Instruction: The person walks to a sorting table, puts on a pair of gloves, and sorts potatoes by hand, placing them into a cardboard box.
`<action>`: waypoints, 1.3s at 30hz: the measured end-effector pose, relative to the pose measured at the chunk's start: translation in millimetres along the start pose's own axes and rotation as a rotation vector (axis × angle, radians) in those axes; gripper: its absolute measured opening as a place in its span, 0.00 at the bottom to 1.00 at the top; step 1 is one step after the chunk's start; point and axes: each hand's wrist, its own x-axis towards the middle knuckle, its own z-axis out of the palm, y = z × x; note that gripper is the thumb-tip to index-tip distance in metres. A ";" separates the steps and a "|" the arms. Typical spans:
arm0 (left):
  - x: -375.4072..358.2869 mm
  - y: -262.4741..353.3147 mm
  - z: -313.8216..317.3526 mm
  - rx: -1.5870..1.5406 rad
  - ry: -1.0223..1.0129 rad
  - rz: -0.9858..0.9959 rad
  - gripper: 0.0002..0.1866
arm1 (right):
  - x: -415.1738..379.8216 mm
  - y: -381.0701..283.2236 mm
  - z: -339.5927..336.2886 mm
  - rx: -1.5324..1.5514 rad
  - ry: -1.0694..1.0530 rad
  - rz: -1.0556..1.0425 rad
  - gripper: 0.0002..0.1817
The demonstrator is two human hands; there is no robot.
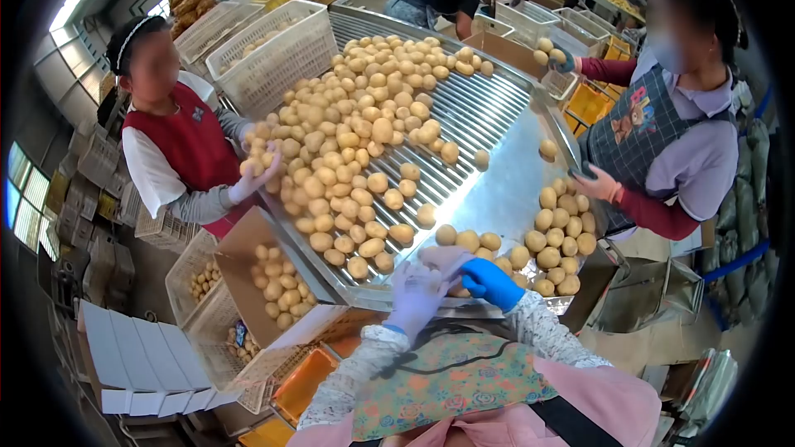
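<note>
At the near edge of the metal sorting table, my left hand wears a pale purple glove. Its fingers are bent around something I cannot make out. My right hand, in a blue glove, is close beside it with fingertips pressed together. A pale lilac piece, perhaps glove material, shows between the two hands. Loose potatoes cover the rollers beyond my hands. More potatoes are gathered on the right, some just past my right hand.
A co-worker on the left holds several potatoes. Another co-worker on the right has potatoes in one hand; one potato is near the other. A white crate stands at the far left. A cardboard box holds potatoes.
</note>
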 end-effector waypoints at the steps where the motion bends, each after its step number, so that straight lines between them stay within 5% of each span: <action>1: -0.9 -4.3 4.5 0.025 -0.183 -0.083 0.15 | -1.6 -9.2 -4.5 0.368 -0.109 0.139 0.13; 3: -2.2 -10.5 13.7 0.050 -0.358 -0.169 0.17 | -3.1 -7.0 17.1 0.511 -0.052 0.131 0.10; 5: -0.9 -11.5 17.7 -0.044 -0.379 -0.211 0.16 | -4.5 -9.4 43.1 0.105 0.285 -0.183 0.08; 6: -0.2 -11.8 20.5 -0.045 -0.373 -0.215 0.16 | 19.8 37.7 17.3 -0.549 0.323 -0.612 0.09; 7: 1.2 -12.1 23.4 -0.122 -0.385 -0.203 0.17 | 23.2 30.5 15.8 -0.551 0.320 -0.614 0.09; 9: 3.5 -8.9 24.0 -0.193 -0.393 -0.190 0.18 | 31.3 4.7 16.1 0.339 0.343 -0.194 0.13; 11: 6.7 -1.9 21.7 -0.116 -0.357 -0.070 0.23 | 38.5 3.8 11.4 0.190 0.271 -0.339 0.20; 13: 6.8 -0.2 22.9 -0.161 -0.247 -0.036 0.22 | 48.4 -9.2 8.3 0.743 0.142 -0.345 0.25; 18: 9.5 8.4 -0.2 -0.210 -0.149 0.082 0.17 | 67.5 -28.3 35.9 0.607 0.100 -0.550 0.28; 20: 5.7 11.5 -3.0 -0.227 -0.093 0.125 0.18 | 83.1 -38.0 42.9 0.393 0.245 -0.217 0.29; 21: 3.8 12.6 -4.3 -0.249 -0.042 0.165 0.18 | 86.5 -40.7 46.9 0.394 0.244 -0.216 0.29; 24: 1.4 13.2 -9.2 -0.254 -0.014 0.182 0.17 | 88.7 -43.2 57.9 0.503 -0.305 -0.259 0.34; 31: 4.4 12.1 -15.7 -0.272 -0.031 0.171 0.16 | 102.1 -56.7 77.0 0.775 -0.217 -0.183 0.31; 34: -7.2 16.6 -10.7 -0.417 0.052 0.082 0.17 | 106.8 -64.4 73.4 1.020 -0.173 0.036 0.33; 37: -4.0 14.4 -10.0 -0.395 0.026 -0.002 0.17 | 92.7 -74.8 77.9 0.483 -0.267 -0.496 0.33; 38: -3.6 14.0 -8.0 -0.434 0.028 0.004 0.17 | 91.0 -73.4 77.6 -0.168 -0.135 -0.698 0.30; 39: -3.7 13.5 -7.0 -0.470 0.034 0.008 0.17 | 91.2 -73.8 80.5 -0.169 -0.145 -0.696 0.30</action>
